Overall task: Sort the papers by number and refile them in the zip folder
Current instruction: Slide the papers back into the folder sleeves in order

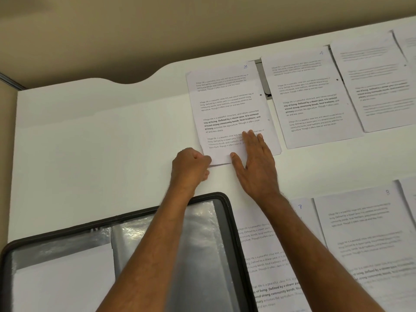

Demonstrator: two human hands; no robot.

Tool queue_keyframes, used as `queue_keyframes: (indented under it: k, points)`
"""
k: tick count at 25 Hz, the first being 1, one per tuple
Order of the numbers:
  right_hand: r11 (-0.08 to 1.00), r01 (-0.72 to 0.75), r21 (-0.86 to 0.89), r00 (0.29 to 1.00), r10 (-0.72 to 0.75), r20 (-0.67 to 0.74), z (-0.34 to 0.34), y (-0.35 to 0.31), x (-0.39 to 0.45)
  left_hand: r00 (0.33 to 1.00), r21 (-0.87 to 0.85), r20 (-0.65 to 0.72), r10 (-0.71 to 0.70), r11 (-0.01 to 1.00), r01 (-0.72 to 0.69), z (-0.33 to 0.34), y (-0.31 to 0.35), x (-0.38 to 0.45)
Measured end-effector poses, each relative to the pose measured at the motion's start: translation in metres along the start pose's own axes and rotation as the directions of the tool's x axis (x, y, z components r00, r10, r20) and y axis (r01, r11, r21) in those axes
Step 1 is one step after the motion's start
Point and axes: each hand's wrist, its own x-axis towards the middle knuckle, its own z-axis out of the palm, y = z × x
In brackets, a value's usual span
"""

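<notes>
A printed sheet numbered 3 lies on the white table at the centre. My left hand pinches its near left corner, fingers curled, lifting the edge slightly. My right hand lies flat on the sheet's lower right part, fingers straight. The black zip folder lies open at the lower left, with clear plastic sleeves and white paper inside; my left forearm crosses over it.
Sheet 4 lies right of sheet 3, with more sheets further right. Sheets 7 and 8 lie at the lower right under my right forearm. A grey slot shows between sheets 3 and 4. A beige wall rises behind the table.
</notes>
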Motion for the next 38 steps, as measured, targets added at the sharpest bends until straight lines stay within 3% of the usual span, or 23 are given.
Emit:
queue_keyframes:
  k: [2,4,7,11,13,15,19,23,26,28,30,38]
  points:
    - [0.997,-0.025,0.074,1.0,0.024,0.015,-0.004,-0.003,-0.003,0.992,-0.391,0.094,-0.088,0.913,0.118,-0.002,-0.001,-0.005]
    - [0.993,-0.041,0.11,0.999,0.037,0.033,-0.007,-0.007,-0.01,0.981,-0.536,0.149,-0.12,0.824,0.182,-0.003,-0.004,-0.008]
    - [0.984,-0.069,0.162,0.994,0.054,0.091,-0.018,-0.012,-0.017,0.983,-0.477,0.175,-0.052,0.869,0.131,-0.008,-0.006,-0.018]
    - [0.886,-0.195,0.42,0.98,0.187,0.059,-0.033,-0.014,-0.032,0.989,-0.454,0.151,-0.008,0.888,0.077,-0.028,-0.019,-0.041]
    - [0.86,-0.268,0.435,0.959,0.281,0.034,-0.037,-0.016,-0.046,0.98,-0.505,0.195,-0.032,0.853,0.128,-0.043,-0.03,-0.056]
    - [0.753,-0.36,0.551,0.918,0.39,0.066,-0.044,-0.022,-0.059,0.963,-0.568,0.255,-0.086,0.792,0.221,-0.057,-0.041,-0.073]
    - [0.459,-0.527,0.715,0.803,0.545,0.241,-0.052,-0.021,-0.084,0.926,-0.638,0.356,-0.124,0.692,0.338,-0.079,-0.073,-0.11]
    - [0.279,-0.7,0.657,0.702,0.436,0.563,-0.053,-0.022,-0.104,0.9,-0.623,0.405,-0.16,0.673,0.4,-0.095,-0.103,-0.133]
    - [0.359,-0.731,0.58,0.678,0.29,0.675,-0.049,-0.027,-0.12,0.887,-0.51,0.411,-0.21,0.754,0.415,-0.108,-0.125,-0.145]
    - [0.471,-0.686,0.555,0.707,0.248,0.662,-0.043,-0.029,-0.129,0.884,-0.416,0.405,-0.234,0.814,0.406,-0.116,-0.138,-0.15]
    - [0.517,-0.645,0.562,0.741,0.245,0.625,-0.039,-0.032,-0.137,0.892,-0.364,0.378,-0.247,0.846,0.389,-0.122,-0.147,-0.154]
    - [0.44,-0.566,0.698,0.825,0.318,0.468,-0.038,-0.038,-0.15,0.955,-0.231,0.228,-0.19,0.942,0.243,-0.132,-0.157,-0.154]
